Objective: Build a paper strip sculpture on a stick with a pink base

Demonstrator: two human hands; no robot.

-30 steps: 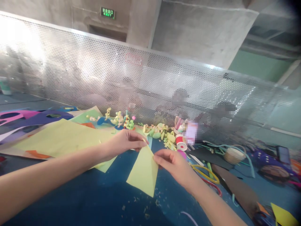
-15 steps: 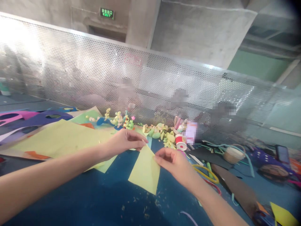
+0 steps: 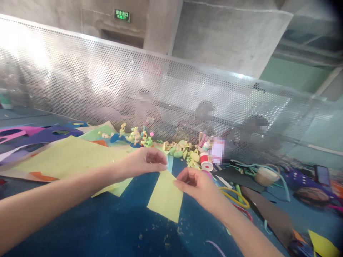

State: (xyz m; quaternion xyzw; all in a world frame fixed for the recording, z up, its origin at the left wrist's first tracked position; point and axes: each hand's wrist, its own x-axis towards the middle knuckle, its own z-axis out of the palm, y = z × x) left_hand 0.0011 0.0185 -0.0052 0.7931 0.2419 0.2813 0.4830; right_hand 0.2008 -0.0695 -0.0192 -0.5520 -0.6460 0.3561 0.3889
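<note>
Between my hands a small pale yellow sheet [image 3: 166,196], perhaps paper or felt, hangs slanted above the dark blue tabletop [image 3: 107,228]. My left hand [image 3: 147,160] pinches its upper edge between thumb and fingers. At the sheet's right edge, my right hand [image 3: 194,182] grips it the same way, thumb toward me. Left of them lies a large yellow sheet [image 3: 72,157], with smaller pale green pieces sticking out under my left forearm.
Small yellow-green figures [image 3: 134,135] and cut shapes [image 3: 184,150] line the back, below a perforated metal screen [image 3: 107,75]. A red-and-white spool [image 3: 206,161] stands beside them. At right are a yellow ring [image 3: 234,197], dark sheets and a phone [image 3: 321,175]. Blurred people show behind the screen.
The small yellow sheet has shifted slightly downward and its upper edge looks flatter. My left fingers have moved a little at that edge; my right hand stays nearly in place.
</note>
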